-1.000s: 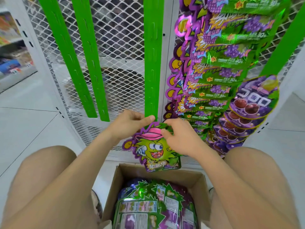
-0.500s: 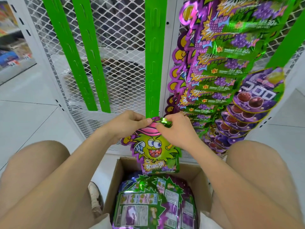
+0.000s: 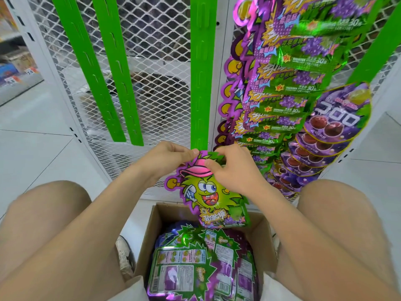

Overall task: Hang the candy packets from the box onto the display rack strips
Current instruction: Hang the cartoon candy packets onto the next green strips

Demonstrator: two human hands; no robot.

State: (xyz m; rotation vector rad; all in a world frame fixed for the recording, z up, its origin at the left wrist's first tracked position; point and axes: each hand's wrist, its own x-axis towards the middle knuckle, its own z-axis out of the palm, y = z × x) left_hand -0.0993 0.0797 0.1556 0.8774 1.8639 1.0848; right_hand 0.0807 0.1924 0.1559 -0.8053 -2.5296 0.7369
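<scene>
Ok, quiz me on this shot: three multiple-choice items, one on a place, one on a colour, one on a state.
1. Where is the held packet?
A. on the floor
B. above the box, at the lower end of the middle strip
C. on a shelf at the left

2. What colour are the rack's strips?
A. red
B. green
C. blue

3. What holds the packet?
A. the left hand and the right hand, both pinching its top
B. one hand alone
C. nothing, it hangs free

Answers:
1 B: its top sits just under the strip's end, with the open box below.
2 B: every strip is bright green.
3 A: fingers of both hands pinch the top edge.
</scene>
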